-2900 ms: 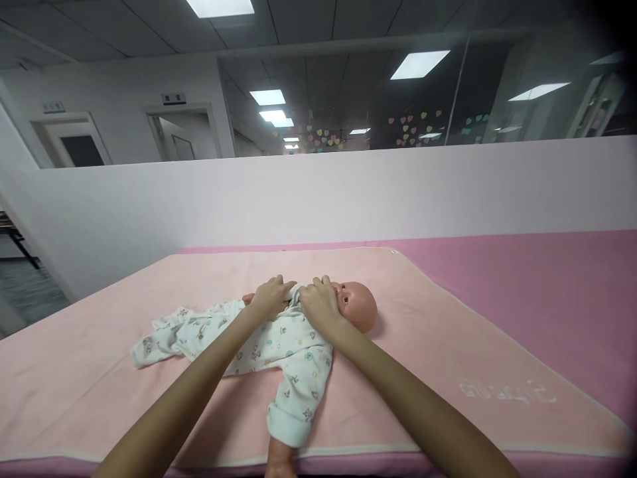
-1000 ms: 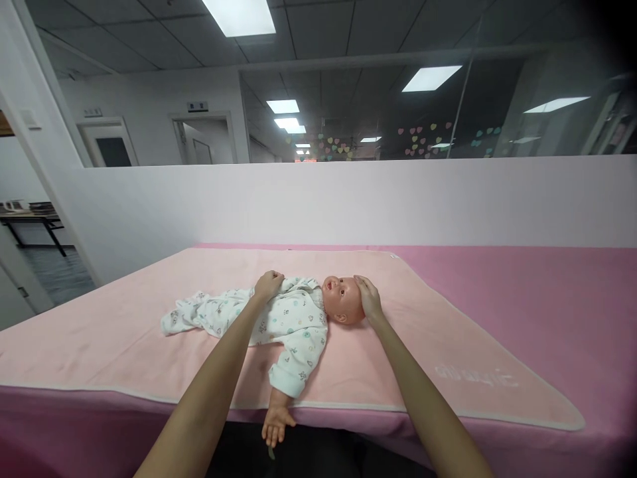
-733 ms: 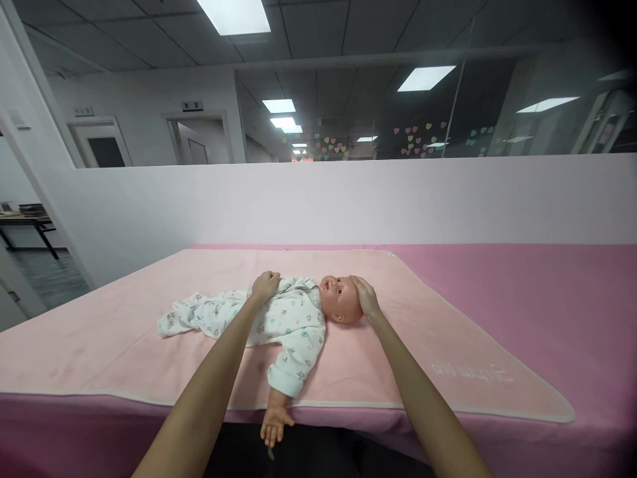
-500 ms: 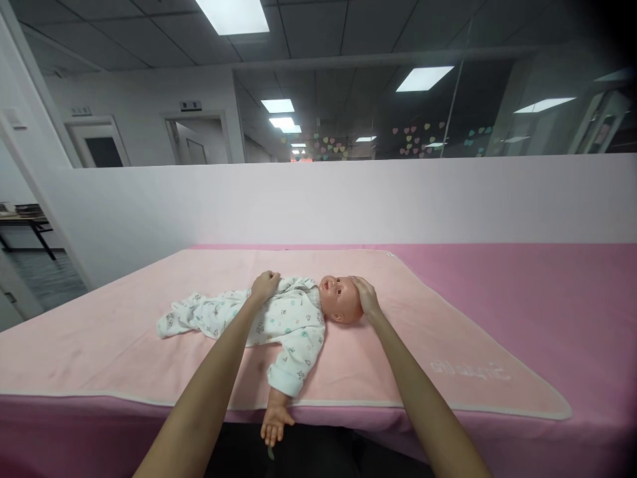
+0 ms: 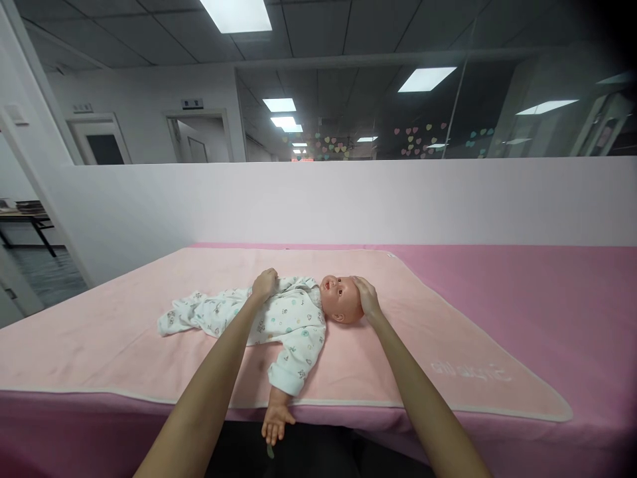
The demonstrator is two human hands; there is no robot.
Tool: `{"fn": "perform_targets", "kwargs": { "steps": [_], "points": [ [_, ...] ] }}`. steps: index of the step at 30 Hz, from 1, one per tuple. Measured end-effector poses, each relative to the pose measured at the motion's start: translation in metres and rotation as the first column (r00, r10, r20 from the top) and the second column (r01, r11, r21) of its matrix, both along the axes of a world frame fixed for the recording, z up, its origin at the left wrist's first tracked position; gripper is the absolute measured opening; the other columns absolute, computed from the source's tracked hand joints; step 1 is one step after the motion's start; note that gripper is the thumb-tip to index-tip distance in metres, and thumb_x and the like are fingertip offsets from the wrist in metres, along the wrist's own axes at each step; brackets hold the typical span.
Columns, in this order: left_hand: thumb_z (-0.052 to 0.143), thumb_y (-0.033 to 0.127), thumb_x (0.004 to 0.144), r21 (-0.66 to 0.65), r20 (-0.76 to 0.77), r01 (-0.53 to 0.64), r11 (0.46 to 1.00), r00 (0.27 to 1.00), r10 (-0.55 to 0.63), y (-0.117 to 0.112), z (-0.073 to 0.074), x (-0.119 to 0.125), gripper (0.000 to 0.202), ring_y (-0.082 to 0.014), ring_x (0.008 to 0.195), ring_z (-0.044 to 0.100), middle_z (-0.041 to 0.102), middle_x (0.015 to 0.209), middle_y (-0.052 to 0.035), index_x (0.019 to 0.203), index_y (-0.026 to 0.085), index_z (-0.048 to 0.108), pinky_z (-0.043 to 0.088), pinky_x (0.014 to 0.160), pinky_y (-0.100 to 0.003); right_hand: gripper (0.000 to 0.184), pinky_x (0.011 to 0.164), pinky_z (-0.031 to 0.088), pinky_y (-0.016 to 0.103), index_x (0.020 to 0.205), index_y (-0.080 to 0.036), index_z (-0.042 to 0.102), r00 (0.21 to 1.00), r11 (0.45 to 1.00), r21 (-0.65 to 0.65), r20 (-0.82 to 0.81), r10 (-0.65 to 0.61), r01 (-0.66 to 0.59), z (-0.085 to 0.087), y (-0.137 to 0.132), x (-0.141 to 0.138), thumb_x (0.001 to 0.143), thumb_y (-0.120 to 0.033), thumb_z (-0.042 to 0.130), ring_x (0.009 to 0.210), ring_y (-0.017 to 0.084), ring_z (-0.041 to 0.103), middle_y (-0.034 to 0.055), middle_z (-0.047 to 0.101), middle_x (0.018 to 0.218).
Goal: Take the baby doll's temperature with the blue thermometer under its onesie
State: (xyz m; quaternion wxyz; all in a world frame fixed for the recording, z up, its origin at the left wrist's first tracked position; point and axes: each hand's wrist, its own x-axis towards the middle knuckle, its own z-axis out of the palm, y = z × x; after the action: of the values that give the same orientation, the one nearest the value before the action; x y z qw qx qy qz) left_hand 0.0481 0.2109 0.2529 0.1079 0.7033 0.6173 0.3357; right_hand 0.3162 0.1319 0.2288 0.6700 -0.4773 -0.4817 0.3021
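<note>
A baby doll point(image 5: 293, 318) lies on its back, its head to the right and its legs to the left. It wears a white printed outfit. My left hand point(image 5: 265, 284) is closed at the far side of the doll's torso; what its fingers grip is hidden. Against the top of the doll's bald head point(image 5: 341, 302) rests my right hand point(image 5: 367, 297), fingers stretched along it. The doll's near arm point(image 5: 277, 418) hangs past the front edge of the pink blanket point(image 5: 388, 372). Its far arm is not clearly visible.
Beneath the blanket is a darker pink table covering point(image 5: 572, 312). A low white wall point(image 5: 398, 199) runs along the back, with glass point(image 5: 378, 113) above it. A side table point(image 5: 27, 219) with stacked items stands beyond, at far left.
My left hand has shifted very slightly, with its knuckles a little higher. My right hand stays on the head, and the doll lies as before.
</note>
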Motion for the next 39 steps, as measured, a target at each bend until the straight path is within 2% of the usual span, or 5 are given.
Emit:
{"fn": "perform_targets", "kwargs": {
  "steps": [7, 20, 29, 39],
  "points": [
    [0.029, 0.014, 0.072, 0.025, 0.038, 0.014, 1.000, 0.999, -0.015, 0.001, -0.004, -0.001, 0.018, -0.0127, 0.069, 0.044, 0.052, 0.071, -0.0016, 0.058, 0.016, 0.039, 0.030, 0.063, -0.022, 0.025, 0.074, 0.041, 0.030, 0.064, -0.021, 0.059, 1.000, 1.000, -0.008, -0.004, 0.009, -0.009, 0.002, -0.004, -0.002, 0.065, -0.044, 0.049, 0.077, 0.019, 0.055, 0.0011, 0.064, 0.068],
    [0.032, 0.017, 0.069, -0.004, 0.177, -0.009, 1.000, 0.984, 0.009, 0.000, -0.006, -0.001, 0.012, -0.0123, 0.069, 0.047, 0.057, 0.078, -0.0019, 0.062, 0.017, 0.041, 0.031, 0.061, -0.022, 0.026, 0.073, 0.041, 0.030, 0.063, -0.020, 0.059, 1.000, 1.000, 0.005, 0.000, -0.005, 0.005, 0.005, -0.008, -0.004, 0.064, -0.044, 0.049, 0.076, 0.019, 0.055, 0.0014, 0.064, 0.067],
    [0.037, 0.025, 0.068, -0.001, 0.173, 0.035, 0.999, 0.984, -0.034, 0.002, -0.005, -0.001, 0.014, -0.0121, 0.065, 0.045, 0.055, 0.070, -0.0023, 0.062, 0.017, 0.047, 0.032, 0.062, -0.023, 0.025, 0.073, 0.042, 0.029, 0.061, -0.021, 0.058, 1.000, 1.000, 0.011, 0.011, -0.020, 0.020, 0.005, -0.007, -0.004, 0.064, -0.044, 0.049, 0.076, 0.019, 0.055, 0.0009, 0.063, 0.065],
    [0.035, 0.020, 0.065, 0.024, 0.144, 0.058, 0.998, 0.988, -0.060, 0.002, -0.007, -0.003, 0.015, -0.0129, 0.072, 0.048, 0.055, 0.072, -0.0021, 0.061, 0.017, 0.050, 0.036, 0.064, -0.022, 0.026, 0.071, 0.042, 0.028, 0.066, -0.020, 0.059, 1.000, 1.000, 0.023, -0.007, -0.020, 0.020, 0.007, -0.010, -0.006, 0.062, -0.044, 0.050, 0.075, 0.017, 0.054, 0.0005, 0.064, 0.072]
  ]
}}
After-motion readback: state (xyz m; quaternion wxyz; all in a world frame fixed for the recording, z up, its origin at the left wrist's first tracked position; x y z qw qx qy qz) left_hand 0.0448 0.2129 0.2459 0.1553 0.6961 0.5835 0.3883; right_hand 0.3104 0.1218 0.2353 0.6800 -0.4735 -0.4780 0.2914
